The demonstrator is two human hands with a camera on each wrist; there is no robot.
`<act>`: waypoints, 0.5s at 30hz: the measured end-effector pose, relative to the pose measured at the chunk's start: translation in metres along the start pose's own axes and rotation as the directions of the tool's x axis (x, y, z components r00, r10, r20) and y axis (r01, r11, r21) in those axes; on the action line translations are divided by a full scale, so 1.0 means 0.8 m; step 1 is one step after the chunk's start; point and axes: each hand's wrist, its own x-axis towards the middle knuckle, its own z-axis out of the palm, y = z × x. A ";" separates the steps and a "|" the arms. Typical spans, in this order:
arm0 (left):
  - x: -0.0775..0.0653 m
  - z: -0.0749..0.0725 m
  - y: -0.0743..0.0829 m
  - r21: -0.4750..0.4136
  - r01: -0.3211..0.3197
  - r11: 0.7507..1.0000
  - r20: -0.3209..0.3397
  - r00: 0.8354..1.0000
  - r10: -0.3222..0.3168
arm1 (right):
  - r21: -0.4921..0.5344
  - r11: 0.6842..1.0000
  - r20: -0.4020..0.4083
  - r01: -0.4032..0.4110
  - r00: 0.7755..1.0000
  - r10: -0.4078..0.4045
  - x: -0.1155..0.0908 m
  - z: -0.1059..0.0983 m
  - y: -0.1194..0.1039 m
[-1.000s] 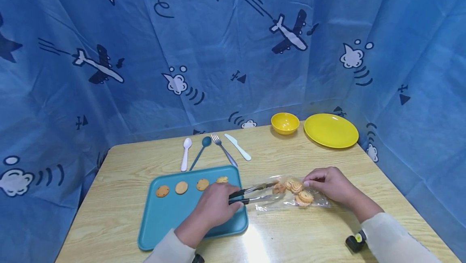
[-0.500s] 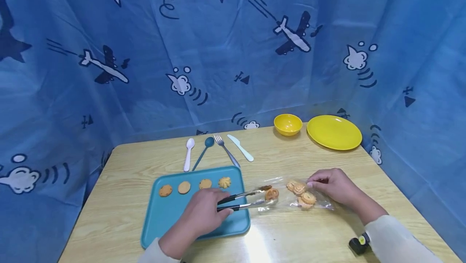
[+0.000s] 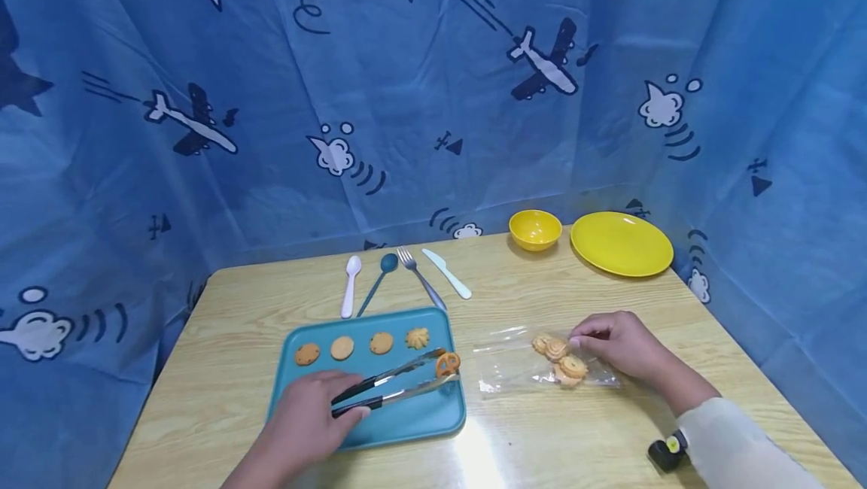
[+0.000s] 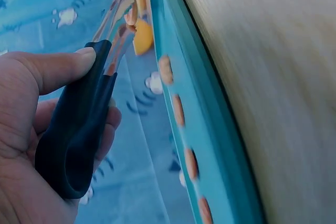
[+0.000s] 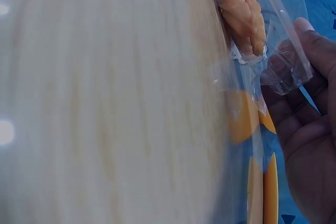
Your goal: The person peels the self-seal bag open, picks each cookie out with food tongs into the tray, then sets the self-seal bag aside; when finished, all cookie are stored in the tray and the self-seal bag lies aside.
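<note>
Blue airplane-print fabric backdrop; pale wood-grain counter. One brown pretzel-shaped biscuit, between metal tips of black-handled tongs, over the right end of a teal rectangular tray; presumably light, stiff, brittle, best taken gently by its outer rim. Left hand: reaching from near left, fingers wrapped round the handles. Right hand: forearm angled from near right, fingers pinching a clear plastic bag at its right end.

TEXT: you can read none | LABELS AND BRANDS: none legible to you | NUMBERS: none you can make out | SIGNS: none in your views
</note>
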 end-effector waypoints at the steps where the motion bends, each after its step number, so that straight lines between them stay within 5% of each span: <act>1: -0.004 -0.003 -0.005 -0.002 0.022 1.000 0.004 1.000 -0.022 | 0.001 1.000 -0.002 0.000 1.000 0.000 0.000 0.000 -0.001; 7: -0.028 -0.016 -0.038 0.004 0.164 0.986 0.036 0.986 -0.164 | 0.019 1.000 0.013 0.005 1.000 -0.005 0.001 -0.001 -0.003; 15: -0.052 -0.043 -0.089 0.027 0.317 0.948 0.104 0.942 -0.318 | 0.017 1.000 0.020 -0.003 1.000 0.003 0.000 0.000 -0.003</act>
